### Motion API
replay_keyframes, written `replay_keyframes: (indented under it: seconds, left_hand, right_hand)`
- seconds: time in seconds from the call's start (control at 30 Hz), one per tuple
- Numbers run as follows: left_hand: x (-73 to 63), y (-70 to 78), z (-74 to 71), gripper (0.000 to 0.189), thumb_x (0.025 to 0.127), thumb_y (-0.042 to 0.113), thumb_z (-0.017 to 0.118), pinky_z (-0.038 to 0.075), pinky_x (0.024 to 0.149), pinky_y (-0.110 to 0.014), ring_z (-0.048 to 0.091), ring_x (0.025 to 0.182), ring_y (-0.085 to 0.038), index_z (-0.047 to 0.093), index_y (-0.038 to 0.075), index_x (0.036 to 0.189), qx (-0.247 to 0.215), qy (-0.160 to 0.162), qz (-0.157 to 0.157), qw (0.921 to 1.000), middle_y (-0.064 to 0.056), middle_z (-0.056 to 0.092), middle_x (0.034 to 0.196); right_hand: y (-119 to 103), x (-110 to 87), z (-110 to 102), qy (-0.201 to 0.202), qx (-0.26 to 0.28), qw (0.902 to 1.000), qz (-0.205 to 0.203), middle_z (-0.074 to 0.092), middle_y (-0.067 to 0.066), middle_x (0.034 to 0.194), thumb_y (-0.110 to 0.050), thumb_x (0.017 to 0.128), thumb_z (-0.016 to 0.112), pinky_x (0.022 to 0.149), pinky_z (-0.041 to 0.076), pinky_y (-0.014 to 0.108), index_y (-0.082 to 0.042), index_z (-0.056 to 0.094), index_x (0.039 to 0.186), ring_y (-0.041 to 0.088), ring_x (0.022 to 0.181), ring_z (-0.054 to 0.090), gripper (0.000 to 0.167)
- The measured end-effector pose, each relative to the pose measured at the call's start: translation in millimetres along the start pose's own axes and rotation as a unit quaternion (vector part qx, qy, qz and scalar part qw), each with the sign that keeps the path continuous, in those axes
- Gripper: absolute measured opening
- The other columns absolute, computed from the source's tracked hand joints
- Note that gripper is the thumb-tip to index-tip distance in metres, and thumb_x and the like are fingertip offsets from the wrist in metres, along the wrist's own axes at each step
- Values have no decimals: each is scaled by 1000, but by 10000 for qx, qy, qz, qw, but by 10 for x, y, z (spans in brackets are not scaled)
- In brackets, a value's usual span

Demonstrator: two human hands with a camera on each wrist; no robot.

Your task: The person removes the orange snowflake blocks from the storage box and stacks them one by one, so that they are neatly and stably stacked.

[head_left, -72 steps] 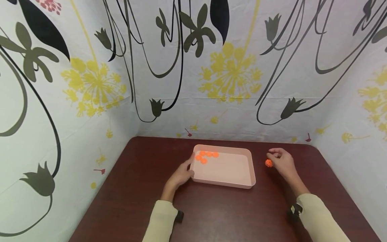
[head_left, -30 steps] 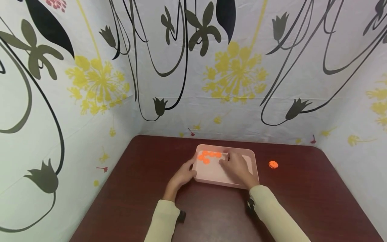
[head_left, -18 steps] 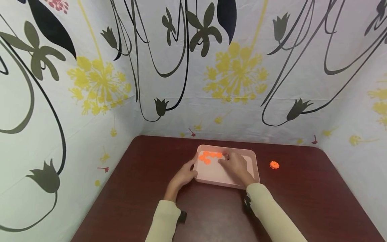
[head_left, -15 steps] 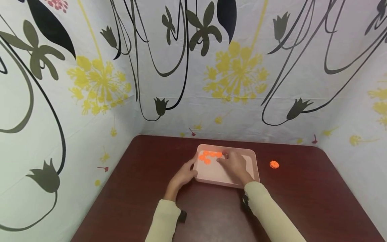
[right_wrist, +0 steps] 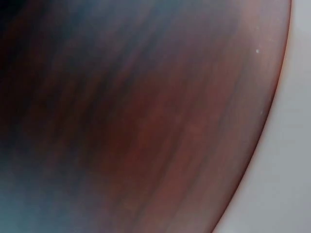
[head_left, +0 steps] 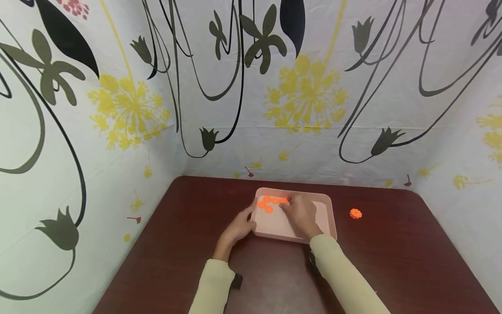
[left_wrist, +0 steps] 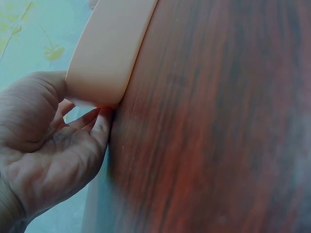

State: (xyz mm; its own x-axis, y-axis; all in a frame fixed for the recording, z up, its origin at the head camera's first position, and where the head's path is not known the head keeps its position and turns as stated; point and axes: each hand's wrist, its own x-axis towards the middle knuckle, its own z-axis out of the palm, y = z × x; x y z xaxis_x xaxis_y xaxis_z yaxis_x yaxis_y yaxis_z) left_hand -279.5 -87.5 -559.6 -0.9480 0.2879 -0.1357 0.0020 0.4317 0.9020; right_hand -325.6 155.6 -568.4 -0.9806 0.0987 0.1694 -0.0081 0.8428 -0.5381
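My left hand (head_left: 238, 224) grips the left end of a shallow pink tray (head_left: 270, 224). In the left wrist view, the thumb of that left hand (left_wrist: 53, 131) lies at the top edge of the tray's wall (left_wrist: 109, 58), with fingers around the corner below. Inside the tray, several small orange flower-shaped pieces (head_left: 268, 209) lie towards the back left. My right hand (head_left: 301, 213) reaches in, its thumb and fingertips pinched together at the right end of the back row. A little orange shows at those fingertips; the rest is hidden by the hand.
Another orange flower-shaped piece (head_left: 355, 213) lies on the dark red-brown table (head_left: 274, 279), right of the tray. A patterned cloth (head_left: 251, 109) hangs behind and beside the table. Only the table surface (right_wrist: 160, 121) and its curved edge show in the right wrist view.
My right hand has moved left from the orange pieces beside the tray into it, then shifted slightly further left along the back row. One piece stays on the table. My left hand keeps its grip.
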Motion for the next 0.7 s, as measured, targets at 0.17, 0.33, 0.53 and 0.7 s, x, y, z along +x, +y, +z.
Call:
replay_keyframes:
  seconds: [0.17,0.33,0.53,0.7]
  left_hand:
    - [-7,1,-6,93,88,-1,54,38,103,-43,37,150,-24,22,30,169,-16,-33,92,10000,-2,27,176]
    - [-10,3,-15,93,89,-1,55,39,102,-44,38,150,-25,21,29,170,-1,-32,95,9999,-2,27,176]
    - [-25,10,-22,92,90,-1,54,38,102,-44,38,149,-23,20,30,170,-50,-30,64,10000,-1,26,177]
    - [-37,27,-15,92,90,-1,54,37,104,-45,37,151,-23,21,31,169,-119,-12,12,9999,-2,27,176]
  right_hand:
    - [-8,21,19,-3,-83,10000,33,75,1,89,-41,89,82,73,50,42,-14,77,103,21,80,67,31]
    - [-26,39,22,64,-169,9998,-65,73,0,85,-39,90,81,70,49,41,-13,77,100,20,77,65,28]
    - [-57,49,23,40,-341,9992,-219,60,-1,66,-35,92,78,60,39,37,-16,69,78,19,63,53,25]
    - [-42,54,21,-17,-313,9993,-197,58,0,66,-35,91,78,61,38,38,-16,69,79,21,64,52,24]
